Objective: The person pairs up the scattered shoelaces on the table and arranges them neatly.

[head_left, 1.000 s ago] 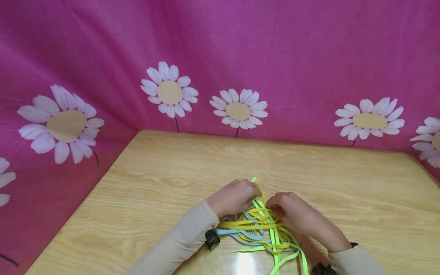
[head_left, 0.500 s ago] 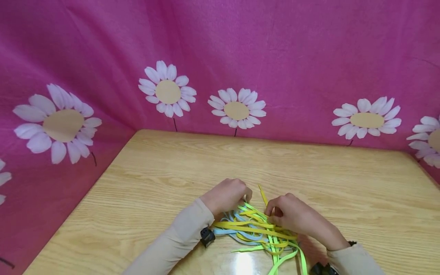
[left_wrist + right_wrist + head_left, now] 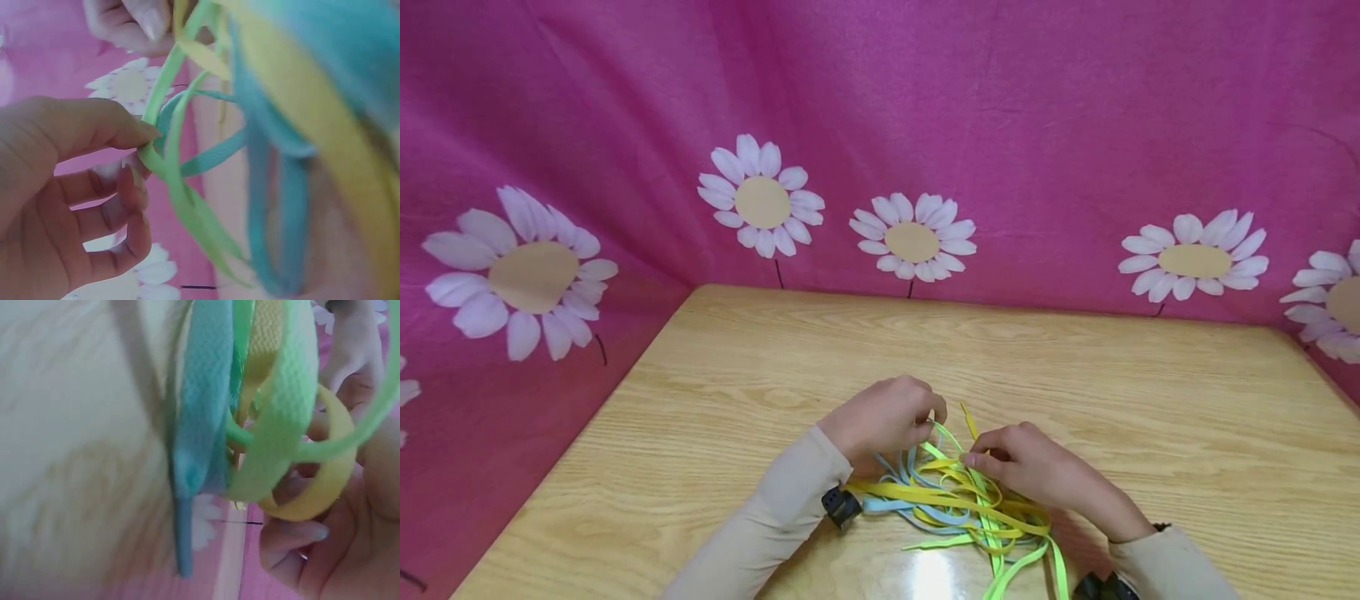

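Observation:
A tangle of flat shoelaces in neon green [image 3: 988,508], yellow [image 3: 925,495] and light blue [image 3: 887,505] lies near the front of the table. At its far left side my left hand [image 3: 887,417] pinches a green shoelace [image 3: 165,164] between thumb and forefinger, lifting a loop of it; the other fingers curl loosely below. My right hand [image 3: 1045,471] pinches laces at the upper right of the tangle, a yellow lace tip poking out beyond its fingers. In the right wrist view a blue lace end [image 3: 183,537] hangs close to the camera, and a yellow loop crosses the fingers.
The light wooden table [image 3: 760,358] spreads around the tangle. A pink cloth with daisies [image 3: 1037,150] hangs behind it and along the left. Green lace ends [image 3: 1015,575] trail toward the near edge. Black wrist devices [image 3: 841,507] sit close beside the laces.
My left hand has drawn back left from the yellow tip, pulling a green lace out with it. The right hand's fingertips have shifted slightly left onto the tangle.

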`<state>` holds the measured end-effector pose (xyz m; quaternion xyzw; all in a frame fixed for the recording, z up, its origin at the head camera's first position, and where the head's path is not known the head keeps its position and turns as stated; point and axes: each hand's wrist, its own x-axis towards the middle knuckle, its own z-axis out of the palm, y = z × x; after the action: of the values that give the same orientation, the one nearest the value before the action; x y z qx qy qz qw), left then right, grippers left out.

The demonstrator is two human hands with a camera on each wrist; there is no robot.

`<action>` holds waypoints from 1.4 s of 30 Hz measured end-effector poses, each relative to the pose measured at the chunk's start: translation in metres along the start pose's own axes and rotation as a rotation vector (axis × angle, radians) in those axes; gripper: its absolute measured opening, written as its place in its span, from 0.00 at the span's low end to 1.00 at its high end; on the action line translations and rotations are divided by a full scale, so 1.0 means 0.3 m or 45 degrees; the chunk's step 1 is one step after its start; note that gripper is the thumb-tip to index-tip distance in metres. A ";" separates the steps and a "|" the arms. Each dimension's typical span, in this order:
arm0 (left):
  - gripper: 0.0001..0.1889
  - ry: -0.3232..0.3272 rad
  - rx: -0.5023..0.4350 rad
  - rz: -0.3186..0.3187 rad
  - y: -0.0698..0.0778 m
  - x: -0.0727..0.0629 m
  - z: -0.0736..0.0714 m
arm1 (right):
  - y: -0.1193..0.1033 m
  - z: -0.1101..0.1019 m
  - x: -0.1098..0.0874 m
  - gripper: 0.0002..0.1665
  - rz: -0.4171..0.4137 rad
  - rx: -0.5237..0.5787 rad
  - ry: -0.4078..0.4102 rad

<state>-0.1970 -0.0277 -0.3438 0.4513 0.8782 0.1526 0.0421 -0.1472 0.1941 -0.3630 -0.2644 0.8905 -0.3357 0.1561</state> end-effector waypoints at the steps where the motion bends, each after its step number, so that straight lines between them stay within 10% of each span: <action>1: 0.05 0.003 -0.013 -0.003 0.002 -0.004 -0.012 | 0.001 0.001 0.000 0.14 -0.004 0.025 0.010; 15: 0.03 -0.044 -0.109 -0.016 -0.025 -0.068 -0.093 | 0.005 -0.004 0.009 0.16 -0.069 0.467 -0.028; 22: 0.06 0.025 -0.191 -0.094 -0.073 -0.133 -0.160 | 0.022 -0.108 -0.036 0.14 -0.147 0.428 -0.064; 42: 0.03 0.223 -0.129 -0.215 -0.172 -0.255 -0.289 | 0.084 -0.370 -0.222 0.13 -0.044 0.163 0.305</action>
<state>-0.2106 -0.1375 -0.2821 0.3582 0.9045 0.2315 0.0009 -0.1529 0.3057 -0.2929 -0.2272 0.8748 -0.4236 0.0595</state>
